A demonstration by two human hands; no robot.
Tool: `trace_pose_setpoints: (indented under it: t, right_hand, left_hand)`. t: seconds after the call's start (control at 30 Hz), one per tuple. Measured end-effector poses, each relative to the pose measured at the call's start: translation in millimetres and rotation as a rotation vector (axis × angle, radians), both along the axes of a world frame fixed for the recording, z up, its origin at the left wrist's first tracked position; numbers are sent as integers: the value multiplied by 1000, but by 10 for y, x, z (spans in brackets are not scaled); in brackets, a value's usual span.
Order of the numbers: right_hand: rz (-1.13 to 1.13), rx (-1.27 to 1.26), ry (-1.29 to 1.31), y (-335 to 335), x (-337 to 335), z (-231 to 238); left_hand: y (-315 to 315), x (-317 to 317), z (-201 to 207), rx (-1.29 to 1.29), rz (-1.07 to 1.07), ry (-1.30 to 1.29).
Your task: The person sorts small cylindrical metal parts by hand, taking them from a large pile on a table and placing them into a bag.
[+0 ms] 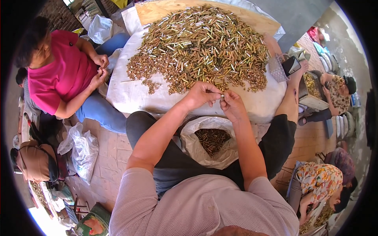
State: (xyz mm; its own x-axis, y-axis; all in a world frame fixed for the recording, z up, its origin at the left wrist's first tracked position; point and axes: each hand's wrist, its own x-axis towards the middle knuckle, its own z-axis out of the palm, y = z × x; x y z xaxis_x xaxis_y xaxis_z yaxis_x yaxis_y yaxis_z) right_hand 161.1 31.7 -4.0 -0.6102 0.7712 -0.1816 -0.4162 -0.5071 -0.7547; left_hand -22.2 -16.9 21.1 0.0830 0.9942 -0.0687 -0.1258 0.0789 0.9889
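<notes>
My left hand [202, 95] is closed, thumb and forefinger pinched together at their tips. Facing it, my right hand [233, 105] pinches a small silvery metal piece [222, 95]. The fingertips of both hands almost meet around it, and whatever the left pinch holds is too small to make out. Just beyond my hands, a large heap of short brass-coloured metal rods or sleeves [204, 43] covers the pale table cover [122, 94]. Smaller coppery pieces [147, 65] lie along the heap's near left edge. Below my hands, an open white sack [189, 135] holds darker brown slender metal pieces [212, 139].
A wooden board [153, 15] stands behind the heap. At the right lie a phone [290, 66] and a clear plastic basket [277, 69]. A person in a pink top [63, 70] works at the left. Plastic bags [84, 151] sit on the brick floor; other people work at the right.
</notes>
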Motion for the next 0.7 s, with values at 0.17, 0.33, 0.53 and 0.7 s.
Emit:
trace_pose_setpoints:
  t: [0.17,0.33,0.53,0.7]
  right_hand:
    - [-47,-66,-8,17,22,-28]
    - [95,167,-216,98,196,-45]
    - [647,493,-622,95,292,148]
    - [288,832,-856,197,343,-194]
  left_hand:
    - [13,44,-13,11,24,-46]
    - [153,-195,-87,-12,38,207]
    - [117,-178,-351,215,119,1005]
    - [143,-20,-348,118,129,1318]
